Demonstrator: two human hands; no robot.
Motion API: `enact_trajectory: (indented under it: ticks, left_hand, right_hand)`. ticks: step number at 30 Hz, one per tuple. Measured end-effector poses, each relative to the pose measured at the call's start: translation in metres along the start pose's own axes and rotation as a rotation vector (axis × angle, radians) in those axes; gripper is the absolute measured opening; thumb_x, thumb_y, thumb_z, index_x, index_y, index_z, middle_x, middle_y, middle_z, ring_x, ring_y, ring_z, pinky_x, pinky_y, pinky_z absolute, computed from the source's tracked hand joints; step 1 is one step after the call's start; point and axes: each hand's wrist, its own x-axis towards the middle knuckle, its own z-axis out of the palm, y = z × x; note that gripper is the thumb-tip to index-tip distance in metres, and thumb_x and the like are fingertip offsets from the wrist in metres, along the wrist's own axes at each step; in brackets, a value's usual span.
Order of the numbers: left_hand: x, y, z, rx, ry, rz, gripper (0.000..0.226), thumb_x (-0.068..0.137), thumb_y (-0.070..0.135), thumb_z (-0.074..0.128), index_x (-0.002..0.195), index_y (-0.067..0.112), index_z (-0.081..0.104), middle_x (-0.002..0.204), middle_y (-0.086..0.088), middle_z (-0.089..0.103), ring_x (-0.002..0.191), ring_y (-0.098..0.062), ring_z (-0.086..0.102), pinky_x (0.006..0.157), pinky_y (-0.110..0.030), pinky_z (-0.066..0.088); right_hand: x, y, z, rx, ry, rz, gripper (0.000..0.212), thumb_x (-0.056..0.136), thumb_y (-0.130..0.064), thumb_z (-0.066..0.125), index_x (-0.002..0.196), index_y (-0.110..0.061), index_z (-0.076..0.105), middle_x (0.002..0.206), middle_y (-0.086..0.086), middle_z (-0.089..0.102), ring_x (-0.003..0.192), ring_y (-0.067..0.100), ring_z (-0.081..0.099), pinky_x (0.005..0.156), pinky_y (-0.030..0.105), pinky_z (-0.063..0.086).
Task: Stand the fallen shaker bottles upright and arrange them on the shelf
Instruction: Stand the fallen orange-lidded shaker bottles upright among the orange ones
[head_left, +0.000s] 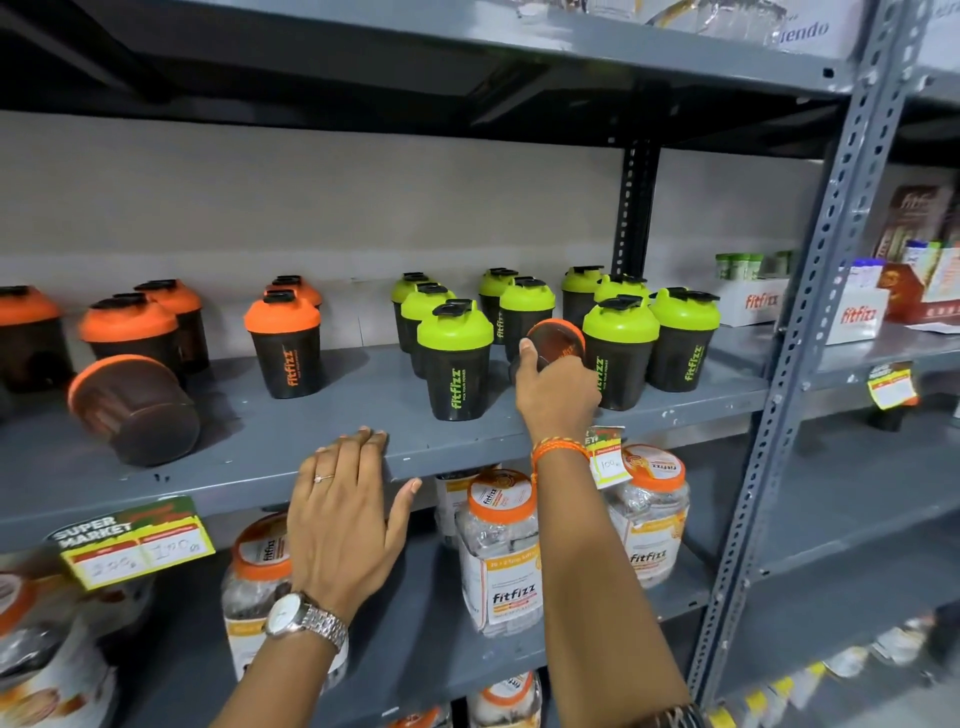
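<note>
On the grey shelf (363, 395), several black shaker bottles with green lids (455, 358) stand upright at the right. Several orange-lidded ones (283, 343) stand at the left. My right hand (556, 384) grips an orange-lidded shaker (558, 340) lying tilted among the green ones, its base facing me. Another fallen orange-lidded shaker (132, 408) lies on its side at the left front of the shelf. My left hand (345, 514) rests flat, fingers apart, on the shelf's front edge, holding nothing.
Clear jars with orange lids (501, 551) fill the shelf below. A yellow price tag (137, 543) hangs on the shelf edge. A perforated grey upright (810, 312) stands at the right, with white boxes (857, 312) beyond it. Another shelf board hangs overhead.
</note>
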Motion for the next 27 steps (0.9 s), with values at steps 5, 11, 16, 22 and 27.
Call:
enact_trajectory:
  ticks: [5,11,16,22,27]
  left_hand:
    - [0.000,-0.002,-0.001,0.013,0.002,0.019,0.058,0.098,0.055,0.042,0.134,0.012,0.057,0.133,-0.008,0.063,0.120,-0.031,0.059,0.109,-0.044,0.038]
    - [0.001,-0.003,0.003,0.017,-0.003,0.014,0.058,0.098,0.055,0.042,0.133,0.012,0.057,0.133,-0.009,0.063,0.119,-0.032,0.059,0.108,-0.045,0.038]
    - [0.001,-0.002,0.005,0.019,0.004,0.011,0.057,0.097,0.054,0.043,0.132,0.011,0.058,0.130,-0.010,0.065,0.117,-0.033,0.060,0.105,-0.046,0.039]
    - [0.002,-0.001,0.007,0.022,0.007,-0.002,0.057,0.096,0.054,0.044,0.131,0.011,0.058,0.131,-0.011,0.065,0.117,-0.034,0.059,0.105,-0.047,0.039]
    - [0.002,0.000,0.003,0.017,-0.004,-0.002,0.057,0.096,0.054,0.044,0.131,0.011,0.058,0.129,-0.011,0.065,0.117,-0.034,0.059,0.106,-0.047,0.038]
  right_hand:
    - [0.006,-0.006,-0.003,0.005,-0.007,0.088,0.066,0.090,-0.058,0.059,0.120,0.001,0.060,0.124,0.023,0.064,0.116,0.042,0.061,0.089,0.044,0.053]
    - [0.006,-0.005,-0.010,0.062,-0.026,0.156,0.072,0.077,-0.055,0.073,0.124,-0.003,0.058,0.127,0.021,0.061,0.118,0.041,0.058,0.089,0.043,0.051]
    - [-0.008,0.002,-0.023,0.085,0.008,0.153,0.070,0.071,-0.053,0.077,0.116,-0.003,0.060,0.123,0.020,0.063,0.115,0.040,0.058,0.086,0.043,0.049]
    - [-0.022,0.018,-0.037,0.178,0.061,0.084,0.059,0.063,-0.060,0.071,0.089,-0.006,0.068,0.093,0.015,0.069,0.097,0.037,0.062,0.071,0.035,0.047]
    - [-0.040,0.014,-0.065,0.399,0.119,0.035,0.048,0.066,-0.059,0.074,0.081,-0.013,0.073,0.072,-0.004,0.073,0.077,0.018,0.068,0.073,0.037,0.057]
